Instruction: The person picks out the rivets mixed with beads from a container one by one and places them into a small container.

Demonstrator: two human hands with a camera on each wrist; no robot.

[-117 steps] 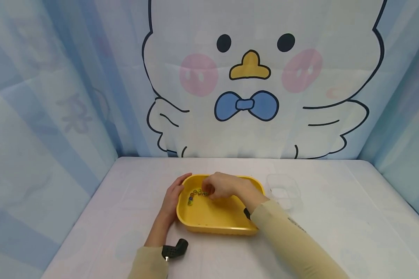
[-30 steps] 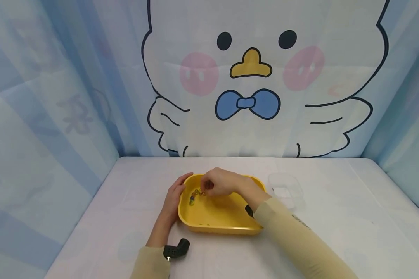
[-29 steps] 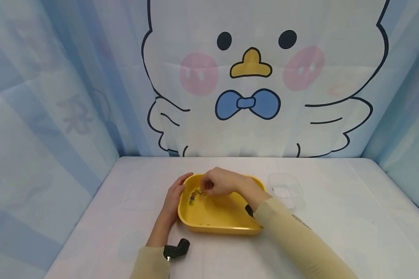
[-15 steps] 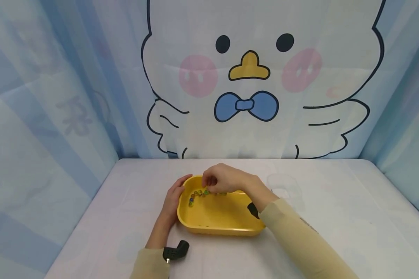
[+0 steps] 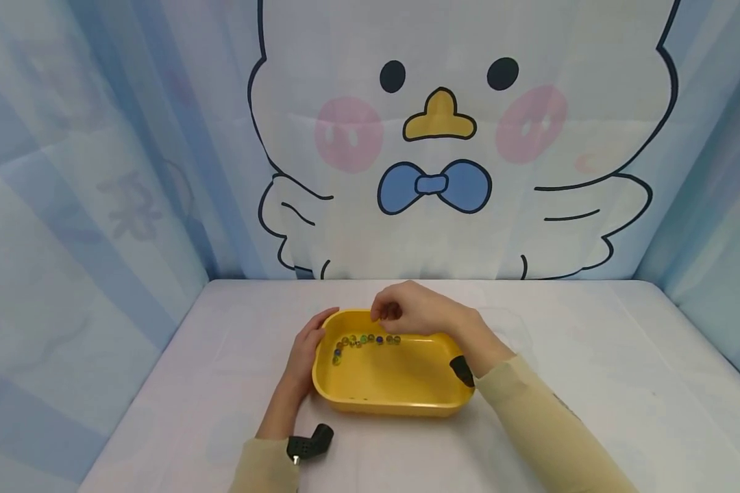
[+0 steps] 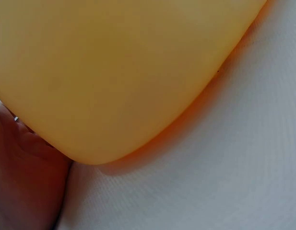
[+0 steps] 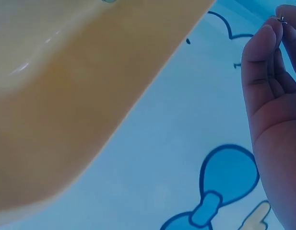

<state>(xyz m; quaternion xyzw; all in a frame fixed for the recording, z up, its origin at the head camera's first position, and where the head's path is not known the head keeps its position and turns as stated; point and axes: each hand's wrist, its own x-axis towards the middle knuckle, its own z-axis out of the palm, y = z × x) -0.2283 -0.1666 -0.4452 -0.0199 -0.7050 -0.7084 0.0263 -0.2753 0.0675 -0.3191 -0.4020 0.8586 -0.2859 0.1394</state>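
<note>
In the head view a yellow tray [image 5: 395,383] stands on the white-covered table. Several small glass marbles [image 5: 364,339] with coloured swirls lie in a curved row along its left and back inner wall. My left hand [image 5: 302,352] grips the tray's left rim near the back corner, fingers along the outer wall. Above the back rim is my right hand [image 5: 422,311], its fingers curled. In the right wrist view the right hand [image 7: 275,96] pinches a tiny shiny marble [image 7: 281,19] between thumb and fingertips, mostly covered by them.
A clear plastic box [image 5: 513,322] stands right of the tray, partly hidden by the right forearm. A printed cloth [image 5: 444,233] hangs behind the table's back edge, and cloth walls flank both sides. Black wrist cameras [image 5: 311,442] sit on both wrists.
My right hand has lifted away from the marbles and moved back and to the right. More of the marble row along the back wall now shows. The left hand stays on the tray.
</note>
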